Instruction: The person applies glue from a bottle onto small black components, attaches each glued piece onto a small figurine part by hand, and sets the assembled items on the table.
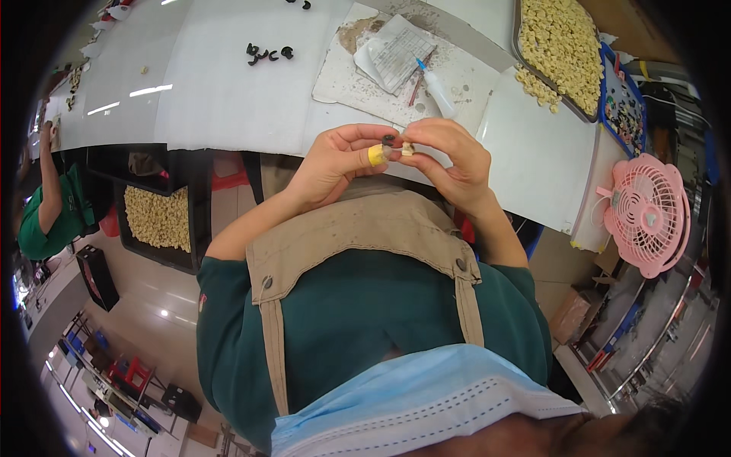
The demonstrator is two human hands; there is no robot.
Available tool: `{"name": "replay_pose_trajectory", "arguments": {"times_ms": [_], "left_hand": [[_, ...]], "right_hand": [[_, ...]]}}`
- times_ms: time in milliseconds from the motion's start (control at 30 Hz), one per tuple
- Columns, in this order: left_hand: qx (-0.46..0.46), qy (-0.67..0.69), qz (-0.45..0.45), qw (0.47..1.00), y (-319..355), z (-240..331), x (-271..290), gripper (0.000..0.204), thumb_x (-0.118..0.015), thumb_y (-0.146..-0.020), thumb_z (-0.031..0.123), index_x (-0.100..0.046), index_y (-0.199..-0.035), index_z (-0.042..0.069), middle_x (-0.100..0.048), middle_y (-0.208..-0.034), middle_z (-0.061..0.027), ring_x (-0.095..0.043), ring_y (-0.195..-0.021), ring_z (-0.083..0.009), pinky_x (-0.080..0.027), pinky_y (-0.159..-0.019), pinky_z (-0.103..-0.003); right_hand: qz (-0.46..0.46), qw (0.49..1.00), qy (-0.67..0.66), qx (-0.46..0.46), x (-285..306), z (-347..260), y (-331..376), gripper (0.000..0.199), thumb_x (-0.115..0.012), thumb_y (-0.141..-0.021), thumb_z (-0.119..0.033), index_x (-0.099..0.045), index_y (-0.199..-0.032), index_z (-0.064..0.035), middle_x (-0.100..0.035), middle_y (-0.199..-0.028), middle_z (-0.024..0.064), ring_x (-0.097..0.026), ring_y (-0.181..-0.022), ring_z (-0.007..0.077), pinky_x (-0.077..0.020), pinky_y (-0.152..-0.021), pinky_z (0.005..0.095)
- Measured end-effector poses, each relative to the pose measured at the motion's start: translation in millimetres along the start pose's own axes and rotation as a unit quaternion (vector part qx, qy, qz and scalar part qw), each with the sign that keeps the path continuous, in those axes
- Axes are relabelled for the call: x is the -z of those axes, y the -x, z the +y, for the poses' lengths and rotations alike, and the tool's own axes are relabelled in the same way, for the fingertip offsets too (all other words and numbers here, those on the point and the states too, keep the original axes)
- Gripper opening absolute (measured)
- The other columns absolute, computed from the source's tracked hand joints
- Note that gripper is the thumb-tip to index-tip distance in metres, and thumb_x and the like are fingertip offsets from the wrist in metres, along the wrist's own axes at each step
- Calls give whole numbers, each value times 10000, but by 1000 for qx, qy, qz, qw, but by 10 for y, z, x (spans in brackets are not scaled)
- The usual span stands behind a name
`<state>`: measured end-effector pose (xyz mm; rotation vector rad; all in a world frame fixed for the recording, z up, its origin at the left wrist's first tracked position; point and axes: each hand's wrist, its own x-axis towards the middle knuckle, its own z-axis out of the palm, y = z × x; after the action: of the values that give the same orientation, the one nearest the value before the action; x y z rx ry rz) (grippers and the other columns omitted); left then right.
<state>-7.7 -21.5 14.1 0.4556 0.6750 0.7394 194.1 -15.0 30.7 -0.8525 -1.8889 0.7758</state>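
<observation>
Just over the table's near edge, my two hands meet with their fingertips close together. My left hand (pixel 329 166) pinches a small black curved piece (pixel 388 140) between thumb and fingers; a yellow wrap (pixel 376 155) covers the thumb tip. In my right hand (pixel 461 161), thumb and forefinger grip a small cream-coloured piece (pixel 407 149), right beside the black one. Whether the two pieces touch, I cannot tell. Beyond my hands, a white squeeze bottle (pixel 439 93) with a blue tip lies on a stained white board (pixel 329 85), near some sheets of paper (pixel 400 55).
Several black curved pieces (pixel 264 54) lie on the white table (pixel 221 91). A metal tray (pixel 519 47) heaped with cream pieces stands far right, by a blue tray (pixel 606 72) and a pink fan (pixel 649 215). A black crate (pixel 199 221) of cream pieces sits left; a green-sleeved person (pixel 52 217) works beyond.
</observation>
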Motion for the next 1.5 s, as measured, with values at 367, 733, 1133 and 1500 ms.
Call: {"name": "replay_pose_trajectory", "arguments": {"times_ms": [367, 733, 1133, 1500], "left_hand": [[59, 67, -31, 996, -101, 6, -117, 316, -582, -849, 112, -529, -1145, 12, -598, -1058, -97, -583, -995, -199, -476, -815, -261], [12, -94, -128, 987, -98, 118, -99, 289, -665, -787, 104, -584, -1047, 9, -601, -997, -57, -566, -927, -124, -442, -844, -256], [-74, -117, -137, 981, -26, 11, -10, 209, -653, -802, 113, -605, -974, 4, -597, -926, -33, -542, -862, -92, -430, -796, -224], [2, 113, -129, 985, -10, -147, -27, 285, -537, -888, 225, -563, -1041, -14, -587, -994, -65, -537, -949, -121, -415, -882, -276]], "right_hand": [[4, 997, 67, 39, 63, 30, -91, 332, -682, -626, 43, -629, -942, -43, -620, -846, 76, -591, -813, 226, -488, -669, 296], [-46, 994, -99, -10, 95, -84, -91, 243, -722, -635, -33, -658, -864, -82, -615, -929, 32, -533, -957, 241, -459, -770, 316], [-26, 996, -83, -23, -84, -112, -52, 276, -744, -624, -42, -653, -882, -74, -607, -877, 38, -539, -869, 218, -457, -726, 309], [-3, 1000, -26, 13, -136, -87, -19, 352, -699, -665, 55, -580, -992, 1, -604, -867, 99, -589, -761, 175, -477, -681, 262]]}}
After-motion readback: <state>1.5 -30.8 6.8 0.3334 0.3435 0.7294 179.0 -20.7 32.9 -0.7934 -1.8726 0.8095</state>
